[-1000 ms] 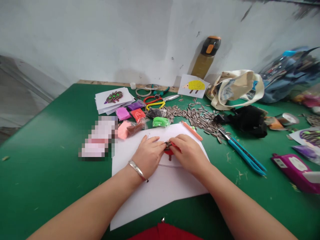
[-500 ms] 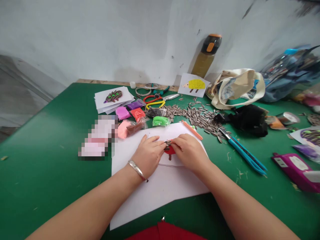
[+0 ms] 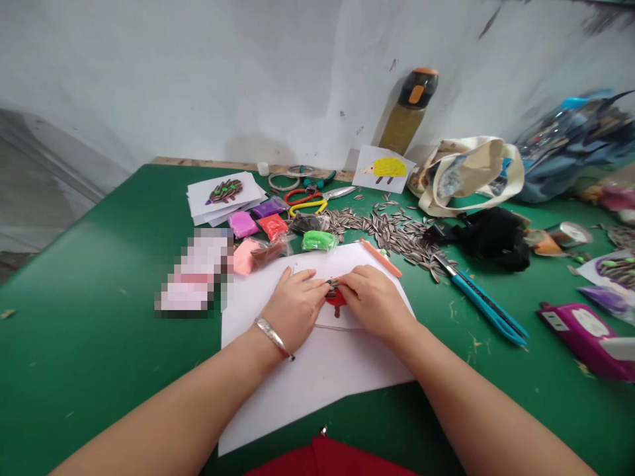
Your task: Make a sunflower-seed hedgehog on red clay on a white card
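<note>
My left hand (image 3: 295, 307) and my right hand (image 3: 374, 301) meet over a small cluster of striped sunflower seeds (image 3: 332, 283). The seeds sit at the top of a red clay shape (image 3: 337, 301) on a large white paper sheet (image 3: 317, 377). Fingertips of both hands press in at the seeds and hide part of the clay. A silver bangle (image 3: 272, 337) circles my left wrist. An orange pencil-like stick (image 3: 381, 258) lies along the paper's top right edge, nearest my right hand.
A loose pile of sunflower seeds (image 3: 387, 231) spreads across the green table (image 3: 89, 344), behind packets of coloured clay (image 3: 243, 225). A teal utility knife (image 3: 483, 307) lies right of the paper. Pliers (image 3: 305, 197), a canvas bag (image 3: 469, 178) and a bottle (image 3: 409, 112) stand at the back.
The view has shifted slightly. My hands stay together at the seeds, with small finger movements, and a little more of the red clay shows below them.
</note>
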Demonstrator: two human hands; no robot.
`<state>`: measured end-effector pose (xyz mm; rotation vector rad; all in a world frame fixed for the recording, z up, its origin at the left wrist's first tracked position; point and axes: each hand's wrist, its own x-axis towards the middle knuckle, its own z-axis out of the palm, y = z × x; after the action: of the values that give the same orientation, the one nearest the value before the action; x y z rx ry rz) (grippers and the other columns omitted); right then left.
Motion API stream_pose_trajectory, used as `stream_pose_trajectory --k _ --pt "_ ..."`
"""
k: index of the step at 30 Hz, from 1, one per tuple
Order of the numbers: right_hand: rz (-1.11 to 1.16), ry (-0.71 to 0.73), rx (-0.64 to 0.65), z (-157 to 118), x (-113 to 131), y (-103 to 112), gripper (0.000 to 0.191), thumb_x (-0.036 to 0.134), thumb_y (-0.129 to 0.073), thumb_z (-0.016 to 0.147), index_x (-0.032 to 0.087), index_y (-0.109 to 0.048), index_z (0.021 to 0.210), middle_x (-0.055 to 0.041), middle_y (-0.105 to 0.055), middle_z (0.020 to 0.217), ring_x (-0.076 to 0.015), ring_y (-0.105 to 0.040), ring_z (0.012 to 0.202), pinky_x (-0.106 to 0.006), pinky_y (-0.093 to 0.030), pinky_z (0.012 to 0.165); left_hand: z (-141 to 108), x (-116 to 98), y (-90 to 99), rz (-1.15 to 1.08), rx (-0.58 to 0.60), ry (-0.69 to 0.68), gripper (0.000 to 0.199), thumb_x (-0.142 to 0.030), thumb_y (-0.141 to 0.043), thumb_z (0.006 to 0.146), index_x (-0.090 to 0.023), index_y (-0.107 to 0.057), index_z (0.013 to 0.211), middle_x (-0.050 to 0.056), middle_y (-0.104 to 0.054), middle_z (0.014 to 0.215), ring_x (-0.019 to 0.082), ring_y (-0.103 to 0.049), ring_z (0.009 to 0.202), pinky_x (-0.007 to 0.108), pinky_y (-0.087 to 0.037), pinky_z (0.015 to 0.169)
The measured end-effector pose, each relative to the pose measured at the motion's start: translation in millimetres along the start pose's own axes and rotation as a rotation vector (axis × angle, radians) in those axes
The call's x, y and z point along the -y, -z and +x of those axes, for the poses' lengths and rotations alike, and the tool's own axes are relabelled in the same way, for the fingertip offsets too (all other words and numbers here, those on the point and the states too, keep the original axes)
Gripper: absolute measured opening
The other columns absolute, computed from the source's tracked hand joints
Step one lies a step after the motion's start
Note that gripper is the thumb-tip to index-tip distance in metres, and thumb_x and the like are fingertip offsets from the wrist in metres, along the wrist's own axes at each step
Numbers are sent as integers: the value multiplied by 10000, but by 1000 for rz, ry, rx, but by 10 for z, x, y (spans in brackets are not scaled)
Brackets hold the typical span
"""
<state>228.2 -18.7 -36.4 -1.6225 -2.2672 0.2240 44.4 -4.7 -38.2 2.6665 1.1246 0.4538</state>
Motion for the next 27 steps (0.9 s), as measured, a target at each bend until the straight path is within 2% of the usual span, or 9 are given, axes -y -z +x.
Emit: stream_pose_trajectory --k 5,8,10,11,15,18,21,27 --pt "20 -4 -14 2 -9 16 258 170 -458 891 176 -660 730 -40 -590 716 -157 -537 728 -267 -376 684 -1 2 -5 -6 -13 -6 224 -115 -471 894 -183 -623 1044 54 -699 1086 288 -559 1126 590 -361 966" --pt "17 -28 -63 10 -108 113 282 176 -438 891 190 -663 721 -35 -587 705 -162 -546 732 -274 -389 723 -11 8 -12 -5 -24 -20 241 -95 -474 882 -173 -619 1058 62 -697 1087 295 -556 1127 594 -364 960" --pt "-1 -108 -121 8 -240 214 269 177 -439 884 190 -675 753 -43 -603 738 -175 -559 783 -273 -390 740 -19 15 -17 -5 -38 -28 242 -92 -477 878 -165 -620 1059 71 -695 1084 297 -558 1120 593 -364 961" --pt "-25 -174 -156 4 -323 266 241 195 -461 869 192 -680 770 -40 -604 735 -176 -556 760 -269 -384 692 -22 18 -19 -6 -45 -31 239 -94 -479 878 -162 -621 1057 75 -694 1084 298 -558 1118 593 -362 963" --pt "-171 -391 -181 -33 -670 411 215 200 -485 827 201 -697 791 -42 -638 779 -178 -557 757 -271 -372 672 -27 22 -15 -21 -46 -37 229 -99 -476 880 -155 -622 1048 80 -687 1090 302 -549 1128 585 -360 968" --pt "-264 -485 -136 -58 -843 424 245 214 -465 827 212 -710 834 -50 -653 820 -184 -560 767 -275 -360 648 -23 20 2 -44 -31 -11 220 -120 -471 891 -146 -616 1055 85 -684 1090 298 -541 1135 568 -359 979" --pt "-324 -541 -83 -69 -916 403 265 230 -454 828 224 -717 855 -57 -657 850 -190 -562 777 -279 -342 618 -20 19 17 -60 -21 0 216 -132 -463 898 -138 -614 1053 89 -682 1088 294 -536 1135 550 -363 983" --pt "-346 -551 -20 -70 -942 398 280 229 -451 814 220 -723 881 -78 -646 860 -205 -566 772 -290 -330 590 -24 26 22 -65 -19 -4 227 -129 -452 899 -140 -612 1060 96 -678 1092 283 -527 1142 534 -365 989"
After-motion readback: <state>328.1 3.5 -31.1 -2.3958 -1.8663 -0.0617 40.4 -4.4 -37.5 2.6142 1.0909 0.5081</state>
